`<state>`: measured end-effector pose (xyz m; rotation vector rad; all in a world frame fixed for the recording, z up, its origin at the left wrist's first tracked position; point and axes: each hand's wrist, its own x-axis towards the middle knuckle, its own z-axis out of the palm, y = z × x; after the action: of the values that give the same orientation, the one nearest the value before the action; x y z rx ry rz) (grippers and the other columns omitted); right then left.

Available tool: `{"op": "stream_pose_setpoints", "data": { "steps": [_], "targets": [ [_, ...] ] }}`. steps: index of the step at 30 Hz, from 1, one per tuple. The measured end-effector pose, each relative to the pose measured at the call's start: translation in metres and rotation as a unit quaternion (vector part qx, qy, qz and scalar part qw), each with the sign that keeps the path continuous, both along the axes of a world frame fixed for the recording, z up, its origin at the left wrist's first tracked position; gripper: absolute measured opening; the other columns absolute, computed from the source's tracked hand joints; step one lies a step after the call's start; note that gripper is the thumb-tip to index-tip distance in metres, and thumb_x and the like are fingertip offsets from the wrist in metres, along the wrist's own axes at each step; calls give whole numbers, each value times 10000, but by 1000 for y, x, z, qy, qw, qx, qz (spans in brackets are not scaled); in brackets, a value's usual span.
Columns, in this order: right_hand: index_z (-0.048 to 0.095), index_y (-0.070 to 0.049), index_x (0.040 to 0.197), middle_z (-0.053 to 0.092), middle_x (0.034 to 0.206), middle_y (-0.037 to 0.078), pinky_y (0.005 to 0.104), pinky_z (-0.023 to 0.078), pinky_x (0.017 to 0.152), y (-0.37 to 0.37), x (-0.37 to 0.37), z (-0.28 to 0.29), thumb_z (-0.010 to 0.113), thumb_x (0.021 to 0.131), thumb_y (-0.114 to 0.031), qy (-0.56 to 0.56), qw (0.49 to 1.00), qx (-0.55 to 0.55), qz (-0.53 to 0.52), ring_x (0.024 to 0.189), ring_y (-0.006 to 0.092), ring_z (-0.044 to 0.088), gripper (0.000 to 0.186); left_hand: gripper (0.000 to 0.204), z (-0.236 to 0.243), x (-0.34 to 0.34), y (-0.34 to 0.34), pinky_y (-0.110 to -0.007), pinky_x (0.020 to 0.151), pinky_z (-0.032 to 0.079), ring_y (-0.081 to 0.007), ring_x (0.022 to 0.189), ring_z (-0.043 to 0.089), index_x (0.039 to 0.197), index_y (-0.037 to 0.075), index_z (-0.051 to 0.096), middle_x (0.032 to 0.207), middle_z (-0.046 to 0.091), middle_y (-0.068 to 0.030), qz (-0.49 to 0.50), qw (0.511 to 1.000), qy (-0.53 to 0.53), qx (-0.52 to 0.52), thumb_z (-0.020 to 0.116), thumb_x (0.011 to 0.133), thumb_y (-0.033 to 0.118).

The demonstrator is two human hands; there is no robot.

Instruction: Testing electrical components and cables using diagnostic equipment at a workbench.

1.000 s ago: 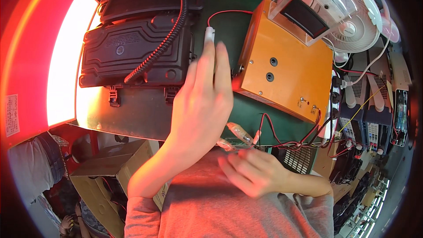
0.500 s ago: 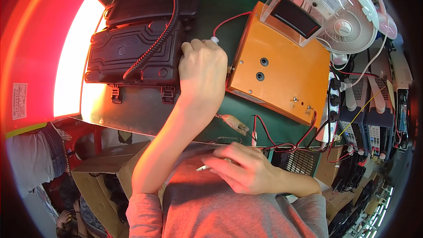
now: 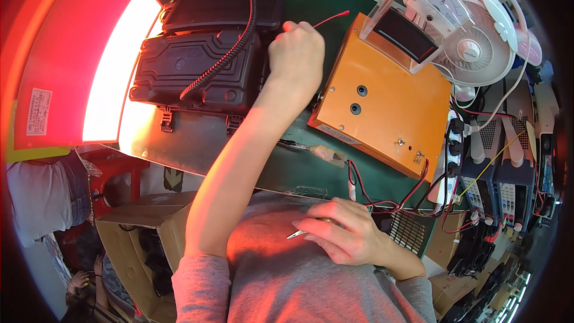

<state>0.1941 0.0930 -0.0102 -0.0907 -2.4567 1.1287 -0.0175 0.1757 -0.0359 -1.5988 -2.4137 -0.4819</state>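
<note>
My left hand (image 3: pixel 297 57) is closed in a fist beside the black hard case (image 3: pixel 194 72), its back towards me. A thin red wire (image 3: pixel 332 19) sticks out past its knuckles towards the upper right; whatever else lies within the fist is hidden. Close to my body, my right hand (image 3: pixel 347 233) pinches an alligator clip (image 3: pixel 295 234), whose silver jaws poke out to the left while the fingers cover most of the rest. Another alligator clip (image 3: pixel 327 154) in a yellowish sleeve lies on the green tabletop between my hands and the orange metal box (image 3: pixel 382 96).
A clear stand with an analogue meter (image 3: pixel 439 0) and a dark display sits on the orange box. Behind it is a white fan (image 3: pixel 469 51). Red and black leads run to a power strip (image 3: pixel 443 185). A glowing red-lit panel (image 3: pixel 66 66) borders the left; below stands a cardboard box (image 3: pixel 134 221).
My left hand has moved up and slightly right, and the red wire's far end now shows above the orange box's corner. My right hand has shifted slightly right and down, still pinching the clip.
</note>
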Motion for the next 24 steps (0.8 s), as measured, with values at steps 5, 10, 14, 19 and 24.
{"op": "stream_pose_setpoints", "data": {
  "steps": [5, 10, 14, 19, 24],
  "targets": [
    [615, -7, 946, 561, 856, 91, 301, 458, 536, 3, -1, 3, 696, 643, 3, 12, 1000, -11, 1, 643, 210, 561, 314, 182, 31, -13, 5, -375, 670, 536, -313, 776, 648, 914, -48, 554, 829, 572, -230, -22, 982, -120, 141, 572, 744, 15],
    [612, 16, 975, 573, 846, 112, 300, 462, 544, 5, 1, 3, 699, 672, 19, 0, 999, -30, -42, 666, 230, 573, 316, 161, 85, 0, -26, -410, 606, 503, -403, 707, 612, 843, -97, 535, 669, 566, -267, -163, 922, -294, 193, 532, 769, 46],
    [606, 34, 1034, 597, 828, 117, 271, 464, 557, 11, 0, 12, 677, 714, 37, -10, 990, -56, -132, 665, 192, 581, 327, 294, 99, 8, -83, -250, 533, 369, -128, 626, 415, 1019, 18, 448, 736, 409, -54, -233, 886, -380, 130, 576, 757, -19],
    [594, 49, 1051, 591, 805, 115, 230, 454, 546, 12, -7, 19, 636, 763, 52, 14, 973, -133, -189, 623, 145, 567, 291, 220, 52, 23, -154, -294, 770, 392, -180, 777, 431, 1044, -29, 378, 962, 423, -124, -319, 720, -607, 109, 482, 850, -23],
    [606, 31, 993, 583, 805, 105, 242, 464, 532, 18, -22, 25, 644, 756, 71, 26, 978, -61, -200, 634, 149, 578, 243, 112, 11, 25, -170, -282, 631, 394, -140, 634, 404, 934, 0, 467, 728, 432, -50, -297, 687, -655, 101, 396, 948, 85]
  ]
}}
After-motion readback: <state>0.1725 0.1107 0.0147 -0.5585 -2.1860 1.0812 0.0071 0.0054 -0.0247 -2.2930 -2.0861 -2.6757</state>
